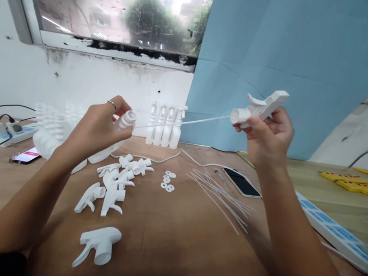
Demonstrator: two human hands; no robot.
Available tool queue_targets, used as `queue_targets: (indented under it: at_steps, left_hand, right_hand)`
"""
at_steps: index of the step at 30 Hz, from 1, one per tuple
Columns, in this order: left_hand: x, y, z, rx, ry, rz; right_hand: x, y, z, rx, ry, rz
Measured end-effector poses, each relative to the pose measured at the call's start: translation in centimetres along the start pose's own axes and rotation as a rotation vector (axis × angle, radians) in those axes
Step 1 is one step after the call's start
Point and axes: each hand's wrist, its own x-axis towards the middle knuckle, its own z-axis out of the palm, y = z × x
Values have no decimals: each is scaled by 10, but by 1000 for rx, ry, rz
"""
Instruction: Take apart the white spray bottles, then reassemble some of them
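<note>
My left hand point(107, 120) is closed around the neck of a white plastic bottle point(126, 120), its open mouth tilted up toward the right. In my right hand point(270, 132) is a white trigger sprayer head point(260, 107), gripped near its collar. A thin white dip tube point(203, 120) runs out of that collar and slants left toward the bottle. The tube's far end lies close to the bottle neck; whether it touches I cannot tell. Below my left hand lie several loose trigger sprayer heads point(116, 181), and one more sprayer head point(100, 245) rests nearer to me.
Several thin tubes point(221, 198) and white ring washers point(168, 181) lie mid-table. Behind them stand several bottles with sprayers point(165, 126). More white bottles point(53, 131) lie at left. Phones point(242, 183), power strips point(338, 230) and yellow pieces point(365, 187) sit around the sides.
</note>
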Motion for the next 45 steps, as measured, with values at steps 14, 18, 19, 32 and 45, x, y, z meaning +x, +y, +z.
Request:
queue_targets:
  at_steps: [14,18,19,32,45]
  left_hand:
    - [-6,10,4,52,-33,71]
    - [-7,10,5,42,-26,94]
    - [-7,10,6,39,-24,103]
    - [-13,18,31,-206,-105,256]
    - [-27,27,63,-373,-233,369]
  right_hand:
    - [9,-1,-13,84,45,-75]
    - [11,-1,-16,86,19,-118]
    - [11,0,-16,78,10,-123]
    - [-3,-33,12,86,28,-254]
    - [-18,-56,27,71,-38,-296]
